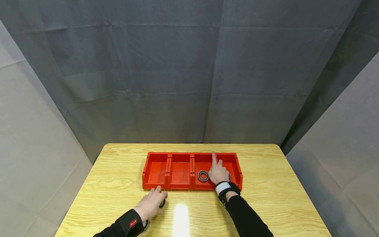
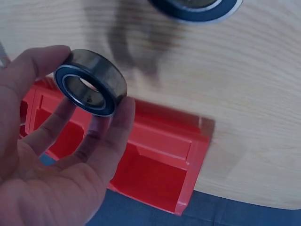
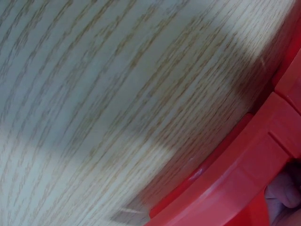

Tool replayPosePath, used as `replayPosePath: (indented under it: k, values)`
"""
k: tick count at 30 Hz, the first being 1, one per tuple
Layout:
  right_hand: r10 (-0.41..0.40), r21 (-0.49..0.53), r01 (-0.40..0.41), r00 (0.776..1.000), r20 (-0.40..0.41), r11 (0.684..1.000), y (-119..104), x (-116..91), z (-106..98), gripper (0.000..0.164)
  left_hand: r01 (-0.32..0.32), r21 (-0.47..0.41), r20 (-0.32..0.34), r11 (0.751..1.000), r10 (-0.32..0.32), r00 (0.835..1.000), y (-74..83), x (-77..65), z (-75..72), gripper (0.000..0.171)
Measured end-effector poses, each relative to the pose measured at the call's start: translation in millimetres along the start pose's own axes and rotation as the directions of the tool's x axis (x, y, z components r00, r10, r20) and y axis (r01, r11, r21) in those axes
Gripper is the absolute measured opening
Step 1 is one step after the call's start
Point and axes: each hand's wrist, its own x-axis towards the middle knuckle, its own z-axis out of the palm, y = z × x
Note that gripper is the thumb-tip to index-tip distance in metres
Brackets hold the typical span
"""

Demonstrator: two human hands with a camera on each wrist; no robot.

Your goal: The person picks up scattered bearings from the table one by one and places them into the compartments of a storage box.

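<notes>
My left hand [image 1: 151,203] is low over the table in front of the red bins. It pinches a ball bearing [image 2: 91,82] between thumb and fingertips, tilted and off the table. Another ball bearing [image 1: 146,224] lies on the table beside the left wrist, partly covered by it. My right hand [image 1: 219,172] reaches over the two right-hand bins, index finger extended toward the back along their shared wall. Left of it, a ball bearing [image 1: 203,176] lies in the third bin [image 1: 202,158]. The edge of one more shows at the hand's right, in the rightmost bin [image 1: 227,158]. My right thumb is hidden.
The leftmost bin [image 1: 157,164] and second bin [image 1: 180,164] stand in the same row, side by side on the light wooden table [image 1: 266,197]. A grey cloth [image 1: 165,82] hangs behind the table, with pale cloth panels on both sides.
</notes>
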Motion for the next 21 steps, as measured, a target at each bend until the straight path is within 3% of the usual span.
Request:
replayPosePath:
  k: [6,21]
  values:
    - [-0.004,0.001,0.004,1.000,-0.007,1.000,0.4,0.1,0.5,0.075,-0.022,0.031,-0.035,0.999,0.023,0.999,3.2,3.3,-7.5,0.044]
    - [-0.004,-0.002,0.004,1.000,-0.012,1.000,-0.7,-0.2,0.7,0.075,-0.035,0.000,-0.107,0.999,0.035,0.994,11.6,15.3,-25.4,0.042]
